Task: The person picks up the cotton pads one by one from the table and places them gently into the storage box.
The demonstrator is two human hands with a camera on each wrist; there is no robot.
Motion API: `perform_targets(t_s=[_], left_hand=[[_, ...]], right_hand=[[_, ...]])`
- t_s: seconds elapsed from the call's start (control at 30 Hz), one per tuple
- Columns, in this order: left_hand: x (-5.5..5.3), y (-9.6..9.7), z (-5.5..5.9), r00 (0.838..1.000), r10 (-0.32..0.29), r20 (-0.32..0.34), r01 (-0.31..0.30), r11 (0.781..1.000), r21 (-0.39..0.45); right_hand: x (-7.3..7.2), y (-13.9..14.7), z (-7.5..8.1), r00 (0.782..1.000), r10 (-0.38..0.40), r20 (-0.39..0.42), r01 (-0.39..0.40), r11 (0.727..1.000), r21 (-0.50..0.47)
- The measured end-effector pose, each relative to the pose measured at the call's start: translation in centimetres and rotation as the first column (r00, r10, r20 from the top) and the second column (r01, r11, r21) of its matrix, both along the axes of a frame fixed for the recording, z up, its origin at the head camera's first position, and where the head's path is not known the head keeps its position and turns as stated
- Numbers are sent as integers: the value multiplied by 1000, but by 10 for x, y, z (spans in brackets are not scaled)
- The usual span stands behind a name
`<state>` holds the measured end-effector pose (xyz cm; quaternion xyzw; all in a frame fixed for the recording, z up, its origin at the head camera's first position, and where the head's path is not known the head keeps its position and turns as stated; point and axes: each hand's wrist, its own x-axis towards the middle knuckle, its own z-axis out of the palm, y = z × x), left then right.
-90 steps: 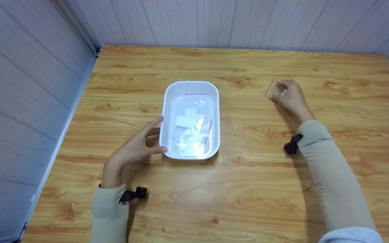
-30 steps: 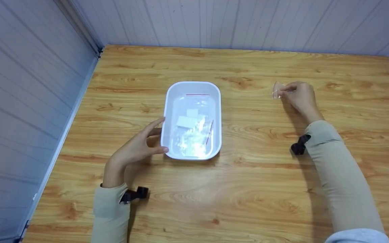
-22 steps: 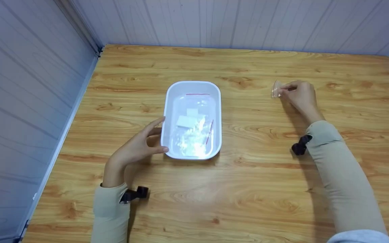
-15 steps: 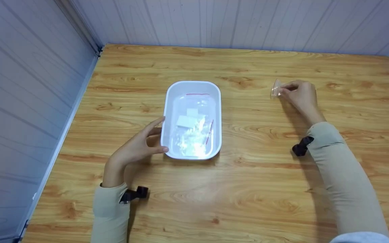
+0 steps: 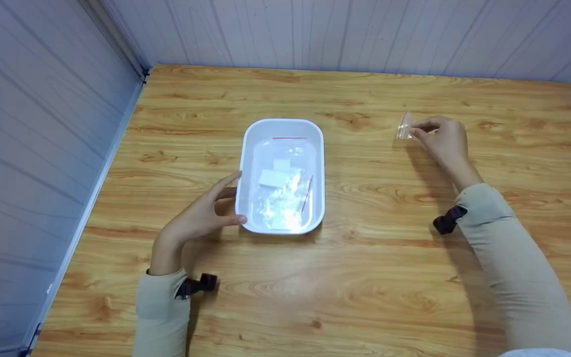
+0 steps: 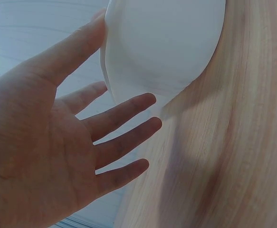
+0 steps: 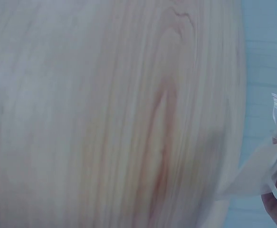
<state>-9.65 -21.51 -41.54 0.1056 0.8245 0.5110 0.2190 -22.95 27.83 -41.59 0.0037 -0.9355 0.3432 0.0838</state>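
A white rectangular tub (image 5: 281, 231) stands left of the table's middle. My left hand (image 5: 196, 215) touches its left rim with thumb and index finger, the other fingers stretched out; the left wrist view shows an uncurled palm (image 6: 38, 137). Inside the tub lie clear zip bags (image 5: 289, 148) with red seal lines, and white rectangular pieces (image 5: 271, 178); glare hides part of them. To the right, my right hand (image 5: 444, 141) pinches a small clear zip bag (image 5: 404, 128) between thumb and fingers. In the right wrist view this bag (image 7: 259, 168) appears at the right edge, partly cut off.
The wood-grain table (image 5: 365, 277) is bounded by a pale panel wall (image 5: 315, 34) at the back and another wall (image 5: 32, 148) on the left. Black wrist cameras (image 5: 446, 220) stick out from both sleeves.
Over three seconds my right hand has shifted to the right with the zip bag. In the last second the bag has risen slightly and stands more upright. Left hand and tub stay nearly still.
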Motion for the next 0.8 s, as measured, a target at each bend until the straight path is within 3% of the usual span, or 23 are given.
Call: perform_targets(t_s=[0.23, 0.8], left_hand=[[0, -1, 0, 1000, -9, -10, 9, 1000, 21], [0, 2, 2, 1000, -2, -1, 2, 1000, -23]], right_hand=[[6, -4, 5, 1000, 22, -11, -22, 1000, 14], [24, -21, 15, 989, 119, -84, -119, 993, 7]])
